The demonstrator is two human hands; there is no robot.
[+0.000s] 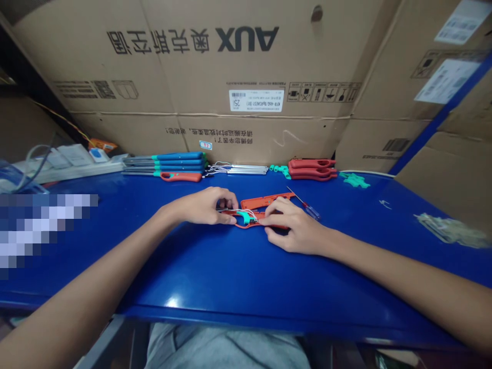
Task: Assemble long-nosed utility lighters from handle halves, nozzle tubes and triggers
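An orange casing half (pixel 244 224) lies across the middle of the blue table, with a green trigger piece (pixel 245 218) and thin white wires (pixel 251 211) in it. My left hand (pixel 209 206) grips its left end between thumb and fingers. On its right part my right hand (pixel 292 225) has its fingers closed at the wires and casing. Just behind lies a second orange casing half (pixel 263 200), untouched. A screwdriver (pixel 307 206) with a clear handle rests behind my right hand.
Along the cardboard wall (pixel 192 77) lie blue-handled lighters (pixel 180 161), metal tubes (pixel 248 169), green pieces (pixel 282 170) and red casings (pixel 312 169). A power strip (pixel 77 166) stands at the left; clear plastic bags (pixel 453 230) lie at the right.
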